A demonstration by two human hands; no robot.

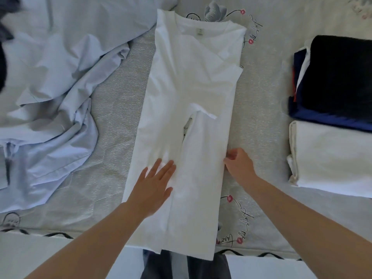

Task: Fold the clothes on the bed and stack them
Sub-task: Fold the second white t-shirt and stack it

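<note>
A white T-shirt lies lengthwise down the middle of the bed, collar far from me, both sides folded inward into a long strip. Its hem hangs slightly over the near bed edge. My left hand rests flat on the lower left part of the shirt, fingers straight. My right hand pinches the shirt's right folded edge with curled fingers. A stack of folded dark clothes sits at the right, with a folded white garment in front of it.
A crumpled pale blue shirt covers the left of the bed. The grey patterned bedsheet shows between the garments. Dark clothing lies at the far left edge. The near bed edge runs along the bottom.
</note>
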